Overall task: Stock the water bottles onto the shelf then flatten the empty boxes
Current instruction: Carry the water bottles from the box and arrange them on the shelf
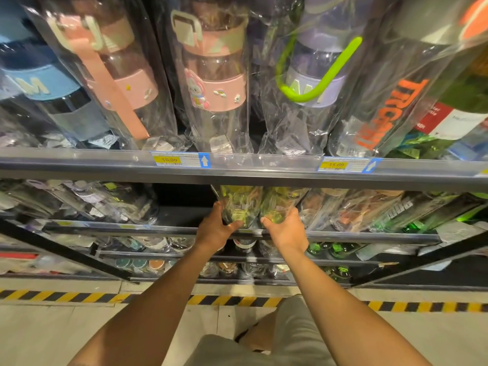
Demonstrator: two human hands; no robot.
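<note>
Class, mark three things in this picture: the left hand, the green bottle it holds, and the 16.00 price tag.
left hand [214, 229]: head view, back of the hand.
green bottle [237, 204]: head view, wrapped body above the thumb.
16.00 price tag [169, 160]: head view, yellow price panel.

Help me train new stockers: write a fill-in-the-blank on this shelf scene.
1. The left hand and right hand together grip ___ clear-wrapped green water bottles.
2. The left yellow price label reads ___.
3. The striped floor tape is yellow and ___.
Missing: two; 16.00; black.
</note>
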